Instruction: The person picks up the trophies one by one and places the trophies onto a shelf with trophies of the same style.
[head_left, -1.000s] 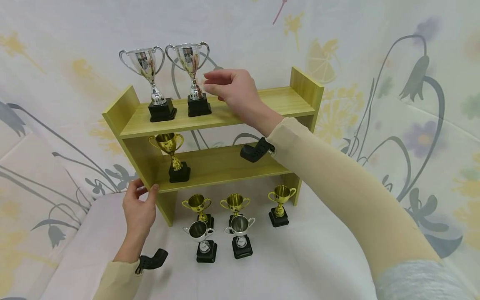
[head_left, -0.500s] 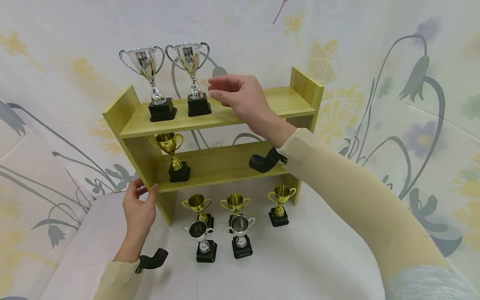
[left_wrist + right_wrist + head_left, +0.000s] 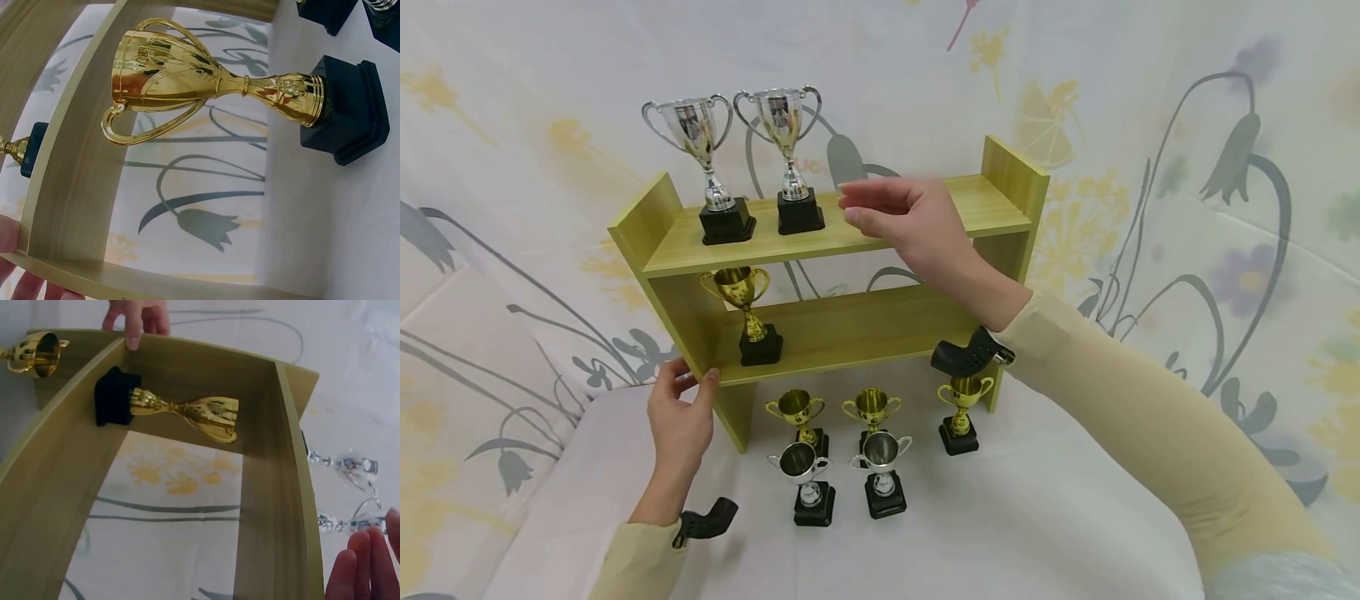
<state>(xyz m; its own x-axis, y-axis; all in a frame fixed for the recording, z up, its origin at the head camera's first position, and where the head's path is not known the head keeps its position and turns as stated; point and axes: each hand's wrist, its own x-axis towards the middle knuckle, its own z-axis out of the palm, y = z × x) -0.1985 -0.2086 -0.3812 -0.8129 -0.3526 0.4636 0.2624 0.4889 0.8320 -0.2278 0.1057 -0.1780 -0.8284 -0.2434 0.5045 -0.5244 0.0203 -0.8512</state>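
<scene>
My left hand (image 3: 681,421) holds the left side of the wooden shelf (image 3: 865,329), thumb at the middle board's front corner and fingers around the side panel. To the right of two silver trophy cups (image 3: 706,162) on the top board, my right hand (image 3: 917,221) hovers with nothing in it. Its fingers are bent slightly and stand apart from the nearer silver trophy (image 3: 790,158). One gold trophy (image 3: 747,308) stands upright at the left end of the middle board. In the right wrist view, the right fingertips (image 3: 359,556) appear beside the silver cups.
Below the shelf, three gold trophies (image 3: 960,417) stand on the white cloth (image 3: 1015,508). Two smaller-looking silver trophies (image 3: 883,475) are in front of them. A flower-printed cloth (image 3: 1150,167) hangs behind.
My right hand has drawn back from the nearer silver trophy, moving right and down. The left hand keeps its place on the shelf, and the trophies stay put.
</scene>
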